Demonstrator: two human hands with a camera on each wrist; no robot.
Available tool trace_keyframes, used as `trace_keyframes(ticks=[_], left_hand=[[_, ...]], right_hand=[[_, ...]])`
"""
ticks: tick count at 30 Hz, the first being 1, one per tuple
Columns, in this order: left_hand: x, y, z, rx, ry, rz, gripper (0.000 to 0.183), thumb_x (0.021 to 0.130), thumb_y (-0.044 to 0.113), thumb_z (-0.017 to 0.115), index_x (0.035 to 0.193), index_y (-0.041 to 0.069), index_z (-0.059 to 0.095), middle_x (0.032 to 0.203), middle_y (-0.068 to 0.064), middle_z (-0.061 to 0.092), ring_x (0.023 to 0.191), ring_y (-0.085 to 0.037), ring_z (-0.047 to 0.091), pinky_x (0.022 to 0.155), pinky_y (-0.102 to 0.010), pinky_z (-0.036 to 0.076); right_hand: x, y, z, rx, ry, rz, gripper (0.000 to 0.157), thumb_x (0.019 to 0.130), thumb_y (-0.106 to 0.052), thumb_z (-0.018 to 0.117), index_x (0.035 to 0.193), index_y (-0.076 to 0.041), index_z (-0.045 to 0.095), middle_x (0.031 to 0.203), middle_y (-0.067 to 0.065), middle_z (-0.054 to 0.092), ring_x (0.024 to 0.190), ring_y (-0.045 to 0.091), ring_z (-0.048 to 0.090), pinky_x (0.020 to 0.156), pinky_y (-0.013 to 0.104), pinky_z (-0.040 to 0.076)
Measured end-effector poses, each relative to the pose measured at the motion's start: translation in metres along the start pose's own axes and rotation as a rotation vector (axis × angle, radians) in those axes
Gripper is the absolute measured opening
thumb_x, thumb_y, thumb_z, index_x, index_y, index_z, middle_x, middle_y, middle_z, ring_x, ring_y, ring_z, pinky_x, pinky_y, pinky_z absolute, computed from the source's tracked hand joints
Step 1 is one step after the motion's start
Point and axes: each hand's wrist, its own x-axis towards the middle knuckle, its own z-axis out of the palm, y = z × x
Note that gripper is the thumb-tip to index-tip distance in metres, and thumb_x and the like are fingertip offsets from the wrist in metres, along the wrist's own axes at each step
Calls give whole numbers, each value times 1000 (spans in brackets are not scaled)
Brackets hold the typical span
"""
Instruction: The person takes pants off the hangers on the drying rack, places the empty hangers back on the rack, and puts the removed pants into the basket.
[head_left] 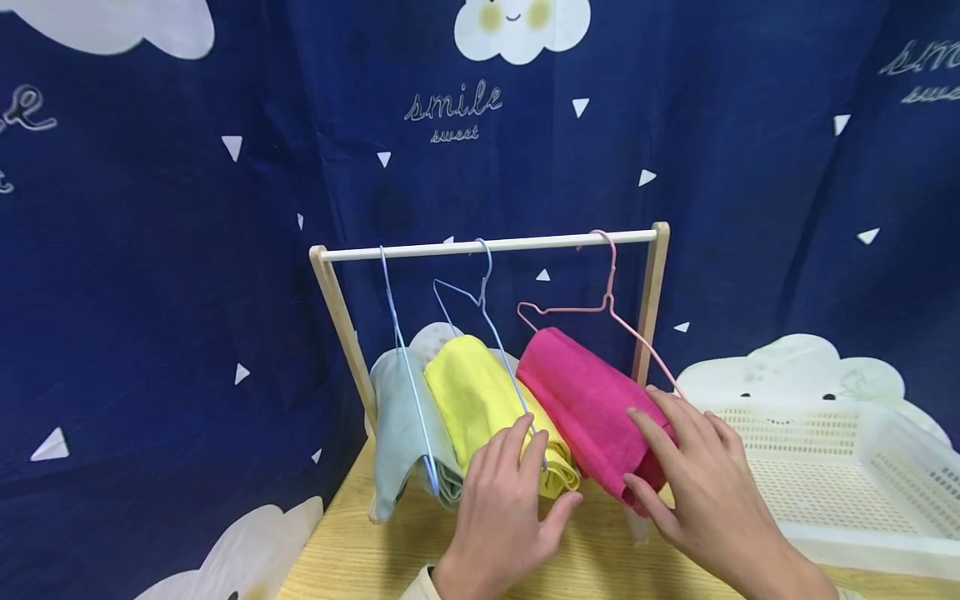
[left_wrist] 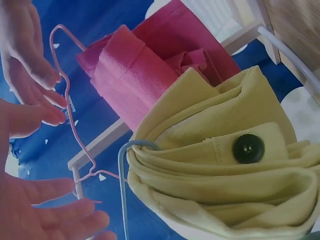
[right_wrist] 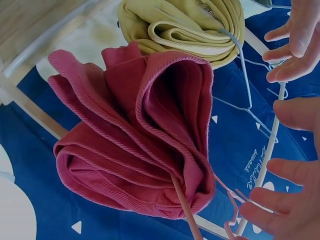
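Three folded garments hang over hangers on a small wooden rack (head_left: 525, 244): a grey-green one (head_left: 401, 417) at left, a yellow one (head_left: 480, 392) in the middle, and a bright pink one (head_left: 581, 392) at right. A dark button (left_wrist: 248, 148) shows on the yellow garment. Blue hangers carry the left and middle garments; a pink hanger (head_left: 570, 310) bears the right one. My left hand (head_left: 498, 504) is in front of the yellow garment, fingers loosely extended and holding nothing. Beside the pink garment, my right hand (head_left: 705, 483) has its fingers spread, gripping nothing.
A white perforated plastic basket (head_left: 862, 546) stands to the right of the rack. The rack sits on a wood-grain table (head_left: 337, 550). Behind it hangs a dark blue curtain (head_left: 187, 250) printed with clouds and white triangles.
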Motion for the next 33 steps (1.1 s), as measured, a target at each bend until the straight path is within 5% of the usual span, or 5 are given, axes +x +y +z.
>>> trace_keyframes(ticks=[8,17,24,33], left_hand=[[-2,1,-8,-9,-27,21,54,82,46,73,122,11,62,137,-9,59,111,-19,63,79,-33,56],[8,8,-54,-124,-76,-31,56,79,41,78,125,13,61,147,-3,50,114,-15,62,87,-35,58],[13,3,-84,-133,-13,-47,59,79,40,79,128,15,60,153,0,44,116,-14,61,87,-35,58],[18,-15,-101,-155,64,-108,59,77,30,81,127,9,60,152,-5,45,113,-15,62,85,-36,59]], right_hand=[[-4,2,1,-2,-21,23,84,94,-70,19,131,-7,60,141,20,51,123,40,47,92,66,34],[-7,4,2,-6,-6,29,83,95,-70,20,131,-8,61,142,19,50,122,39,47,91,62,34],[-7,5,2,3,13,26,81,96,-68,21,131,-7,61,142,20,50,122,40,48,91,62,33],[-7,5,3,13,18,25,81,95,-69,21,131,-8,60,143,19,50,123,39,47,90,63,33]])
